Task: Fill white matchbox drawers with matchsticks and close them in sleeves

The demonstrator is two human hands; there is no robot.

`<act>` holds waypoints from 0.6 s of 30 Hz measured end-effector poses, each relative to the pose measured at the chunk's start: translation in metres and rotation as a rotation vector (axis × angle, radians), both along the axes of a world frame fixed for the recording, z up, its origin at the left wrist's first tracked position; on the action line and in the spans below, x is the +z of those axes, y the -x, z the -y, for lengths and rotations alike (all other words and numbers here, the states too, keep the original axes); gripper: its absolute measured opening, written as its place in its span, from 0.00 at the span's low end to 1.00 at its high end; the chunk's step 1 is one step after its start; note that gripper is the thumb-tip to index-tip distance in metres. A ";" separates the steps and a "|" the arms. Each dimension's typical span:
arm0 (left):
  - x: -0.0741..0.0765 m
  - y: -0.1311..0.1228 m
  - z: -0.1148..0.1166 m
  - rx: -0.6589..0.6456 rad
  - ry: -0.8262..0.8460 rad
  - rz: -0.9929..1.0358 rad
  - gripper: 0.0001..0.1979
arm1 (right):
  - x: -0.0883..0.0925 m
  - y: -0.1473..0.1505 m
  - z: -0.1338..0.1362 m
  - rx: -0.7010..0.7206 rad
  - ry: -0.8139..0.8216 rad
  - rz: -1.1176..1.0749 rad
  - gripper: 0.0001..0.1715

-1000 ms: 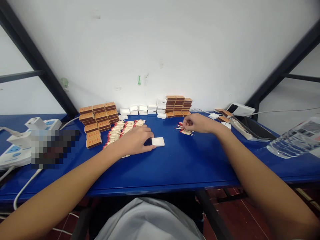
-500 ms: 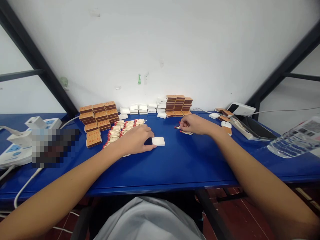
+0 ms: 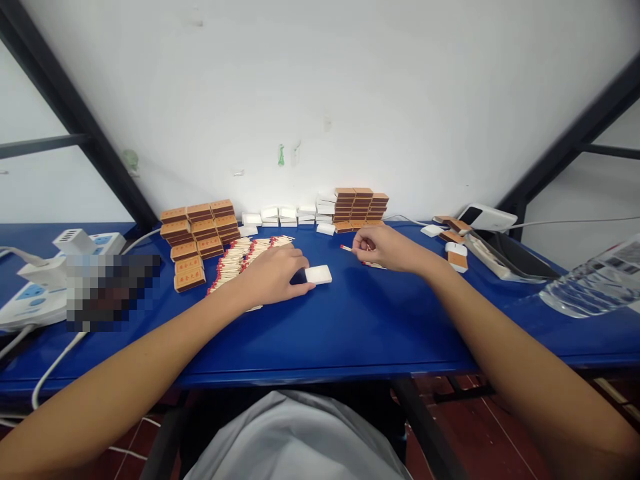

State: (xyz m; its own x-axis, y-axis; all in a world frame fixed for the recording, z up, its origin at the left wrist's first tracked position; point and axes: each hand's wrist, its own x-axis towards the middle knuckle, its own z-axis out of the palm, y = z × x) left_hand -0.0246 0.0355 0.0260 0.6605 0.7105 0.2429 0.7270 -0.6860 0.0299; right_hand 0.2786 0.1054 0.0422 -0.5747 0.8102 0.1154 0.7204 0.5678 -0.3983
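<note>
My left hand rests on the blue table, its fingers curled against the left side of a small white matchbox tray and holding it. My right hand is closed in a pinch on several red-tipped matches, lifted a little off the table to the right of the tray. A few more matches lie under that hand. A large spread of loose matches lies just behind my left hand.
Brown matchboxes are stacked at the back left and back centre, with white trays between them. A power strip and cables are at the left. A phone, power bank and plastic bottle are at the right.
My right hand has gathered matches from the small pile and moved left toward the white tray. My left hand stays on the tray.
</note>
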 end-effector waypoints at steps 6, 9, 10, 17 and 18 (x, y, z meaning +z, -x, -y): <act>0.001 -0.002 0.000 0.056 -0.001 0.022 0.14 | -0.003 0.021 0.015 0.131 -0.056 -0.103 0.09; 0.000 -0.003 0.002 0.058 0.015 0.032 0.14 | -0.006 0.032 0.024 0.202 -0.069 -0.122 0.08; 0.000 -0.004 0.003 0.053 0.019 0.037 0.13 | -0.007 0.035 0.026 0.224 -0.080 -0.120 0.08; 0.002 -0.007 0.007 0.018 0.014 0.042 0.13 | -0.015 0.043 0.030 0.294 -0.126 -0.069 0.03; 0.001 -0.007 0.006 0.014 0.010 0.045 0.13 | -0.016 0.043 0.031 0.294 -0.125 -0.061 0.03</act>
State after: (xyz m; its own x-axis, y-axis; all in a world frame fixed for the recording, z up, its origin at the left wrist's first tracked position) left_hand -0.0173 0.0294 0.0273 0.6387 0.7223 0.2653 0.7345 -0.6750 0.0696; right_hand 0.2352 0.0746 0.0266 -0.7711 0.5878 0.2448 0.4950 0.7952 -0.3500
